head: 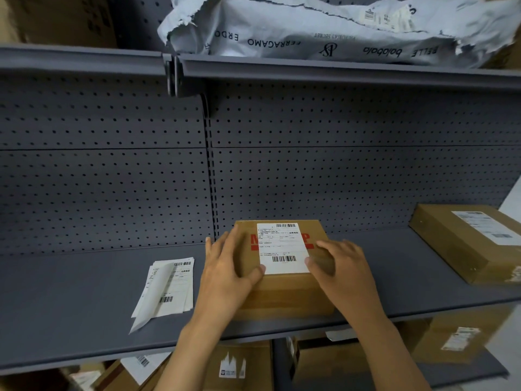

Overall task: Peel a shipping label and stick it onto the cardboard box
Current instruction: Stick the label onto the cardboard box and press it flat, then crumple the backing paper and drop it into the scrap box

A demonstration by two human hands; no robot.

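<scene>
A brown cardboard box with red print stands on the grey shelf. A white shipping label with barcodes lies flat on its top. My left hand rests flat on the box's left side, thumb touching the label's lower left corner. My right hand lies flat on the right side, thumb at the label's lower right corner. Left of the box, a small stack of labels lies on the shelf with a peeled backing strip across it.
A second labelled cardboard box sits at the shelf's right end. A torn grey mailer bag lies on the upper shelf. Several boxes are stored below. A perforated back panel closes the rear.
</scene>
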